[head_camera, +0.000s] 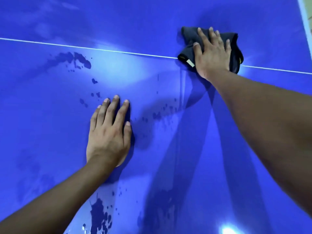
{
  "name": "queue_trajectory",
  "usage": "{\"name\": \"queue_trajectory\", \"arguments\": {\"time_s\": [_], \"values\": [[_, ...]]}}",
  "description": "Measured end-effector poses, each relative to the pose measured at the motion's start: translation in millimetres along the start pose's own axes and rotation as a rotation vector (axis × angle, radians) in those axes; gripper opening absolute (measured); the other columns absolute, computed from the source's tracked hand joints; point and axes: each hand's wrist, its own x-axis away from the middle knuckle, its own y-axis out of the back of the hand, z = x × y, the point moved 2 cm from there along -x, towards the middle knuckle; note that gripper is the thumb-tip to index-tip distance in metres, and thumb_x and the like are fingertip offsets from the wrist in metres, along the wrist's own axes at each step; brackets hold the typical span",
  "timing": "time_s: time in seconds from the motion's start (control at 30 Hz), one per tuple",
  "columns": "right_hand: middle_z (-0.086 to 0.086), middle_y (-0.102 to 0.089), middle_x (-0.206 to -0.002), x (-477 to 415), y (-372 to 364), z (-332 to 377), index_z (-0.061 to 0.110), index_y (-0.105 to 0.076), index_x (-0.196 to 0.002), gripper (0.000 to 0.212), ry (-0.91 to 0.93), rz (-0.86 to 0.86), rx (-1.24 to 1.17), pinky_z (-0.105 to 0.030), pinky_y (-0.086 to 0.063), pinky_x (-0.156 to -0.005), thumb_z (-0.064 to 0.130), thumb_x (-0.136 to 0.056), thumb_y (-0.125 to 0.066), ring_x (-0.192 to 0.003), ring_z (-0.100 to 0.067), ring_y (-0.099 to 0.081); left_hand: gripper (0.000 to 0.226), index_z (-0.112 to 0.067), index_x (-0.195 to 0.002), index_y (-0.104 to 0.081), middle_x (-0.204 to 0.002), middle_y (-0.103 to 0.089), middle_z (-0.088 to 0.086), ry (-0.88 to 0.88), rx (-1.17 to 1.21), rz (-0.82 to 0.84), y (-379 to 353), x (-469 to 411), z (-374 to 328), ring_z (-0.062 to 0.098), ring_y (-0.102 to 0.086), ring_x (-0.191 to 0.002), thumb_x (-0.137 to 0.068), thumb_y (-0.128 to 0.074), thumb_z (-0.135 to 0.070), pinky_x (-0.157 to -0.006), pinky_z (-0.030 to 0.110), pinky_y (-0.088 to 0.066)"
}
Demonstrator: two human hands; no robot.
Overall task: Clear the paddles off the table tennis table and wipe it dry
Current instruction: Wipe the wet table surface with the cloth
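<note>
Pressing: my right hand point(212, 54) lies flat on the dark cloth point(186, 38), fingers straight and slightly spread.
Cloth: crumpled, with a small white tag point(190, 63), lying across the thin white line point(67, 46).
Left hand point(108, 132): palm down on the bare surface, fingers straight and close together.
Table tennis table point(160, 17): glossy blue, with dark water patches point(74, 59) around my left hand.
Hidden: the middle of the cloth is under my palm.

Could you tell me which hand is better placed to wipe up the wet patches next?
The right hand: it presses the dark cloth flat on the blue table. The left hand rests bare on the surface, so it likely serves only as a brace near the wet patches.
</note>
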Motion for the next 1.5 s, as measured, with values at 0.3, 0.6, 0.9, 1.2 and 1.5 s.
{"name": "queue_trajectory", "arguments": {"time_s": [0.3, 0.6, 0.9, 1.2, 1.5], "values": [[-0.002, -0.013, -0.172, 47.4, -6.1, 29.4, 0.038, -0.019, -0.162, 0.058, 0.176, 0.011, 0.021, -0.049, 0.0, -0.128, 0.05, -0.105, -0.021, -0.158, -0.02, -0.008, 0.057, -0.017, -0.155, -0.036, -0.164, -0.03, 0.009, -0.002, 0.037, -0.001, -1.0, -1.7, -0.7, 0.03, -0.021, -0.153, -0.102, -0.026, -0.036, -0.125, 0.046, -0.014], [0.0, -0.015, -0.171, 215.2, -21.1, 66.2, 0.039, -0.022, -0.162, 0.056, 0.335, 0.029, -0.019, -0.047, 0.0, -0.128, 0.05, -0.107, -0.025, -0.158, -0.016, -0.007, 0.059, -0.011, -0.156, -0.032, -0.162, -0.033, 0.016, 0.004, 0.005, 0.014, 7.6, 9.6, -0.8, 0.039, -0.028, -0.149, -0.103, -0.023, -0.035, -0.122, 0.049, -0.019], [-0.001, -0.018, -0.171, 401.6, -30.3, 68.0, 0.036, -0.024, -0.162, 0.057, 0.397, 0.022, -0.055, -0.05, -0.004, -0.127, 0.049, -0.106, -0.026, -0.158, -0.017, -0.009, 0.056, -0.009, -0.154, -0.038, -0.162, -0.034, 0.015, -0.008, 0.053, 0.047, 27.0, 213.1, 3.0, 0.036, -0.03, -0.149, -0.104, -0.026, -0.032, -0.122, 0.049, -0.024], [0.002, -0.015, -0.171, 598.7, -35.2, 64.8, 0.035, -0.022, -0.163, 0.057, 0.411, 0.038, -0.075, -0.052, -0.007, -0.127, 0.049, -0.108, -0.029, -0.159, -0.015, -0.004, 0.056, -0.011, -0.154, -0.04, -0.164, -0.031, 0.012, 0.012, 0.053, 0.023, 34.2, 434.0, -10.1, 0.033, -0.029, -0.151, -0.102, -0.033, -0.03, -0.121, 0.051, -0.027], [0.001, -0.021, -0.17, 724.6, -40.8, 75.2, 0.033, -0.026, -0.162, 0.055, 0.396, 0.008, -0.078, -0.055, -0.017, -0.125, 0.047, -0.108, -0.032, -0.158, -0.017, -0.013, 0.056, -0.01, -0.152, -0.043, -0.162, -0.035, 0.012, 0.053, 0.068, 0.071, 42.2, 524.4, 0.4, 0.031, -0.033, -0.15, -0.102, -0.032, -0.031, -0.121, 0.047, -0.025]]}}
